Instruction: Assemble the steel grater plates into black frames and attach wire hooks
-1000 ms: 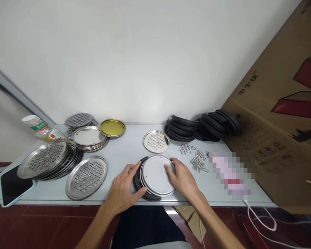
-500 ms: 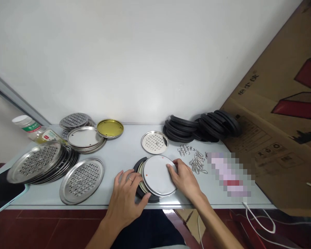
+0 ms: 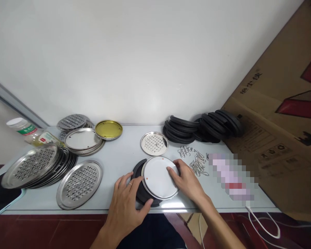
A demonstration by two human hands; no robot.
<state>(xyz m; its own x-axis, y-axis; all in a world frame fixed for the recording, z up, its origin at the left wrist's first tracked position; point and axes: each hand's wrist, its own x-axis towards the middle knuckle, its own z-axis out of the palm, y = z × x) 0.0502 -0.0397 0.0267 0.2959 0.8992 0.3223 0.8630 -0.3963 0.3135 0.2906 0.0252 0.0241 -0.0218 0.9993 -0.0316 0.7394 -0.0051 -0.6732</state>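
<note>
A round white metal plate (image 3: 160, 178) with a silver rim and small reddish spots lies near the table's front edge. My right hand (image 3: 186, 180) grips its right side, thumb on top and fingers at the edge. More rim shows beneath it on the left, so it seems to sit on other discs. Under these, a black curved piece (image 3: 138, 169) sticks out to the left. My left hand (image 3: 126, 200) is open there, fingers apart; its index fingertip is by the plate's left rim and its thumb by the black piece. Behind lies a small round grater plate (image 3: 154, 143).
Left stand a tilted stack of oval grater plates (image 3: 29, 166), a single one (image 3: 80, 185), silver plates (image 3: 83, 138) and a gold plate (image 3: 109, 129). Black curved pieces (image 3: 178, 131) are piled back right, near metal rings (image 3: 186, 151) and clips (image 3: 198, 164). A cardboard box (image 3: 269, 155) borders the right.
The pale disc under the white plate has slid right and now lines up with it, baring more of the black piece. My left fingers have shifted slightly; my right hand keeps its grip.
</note>
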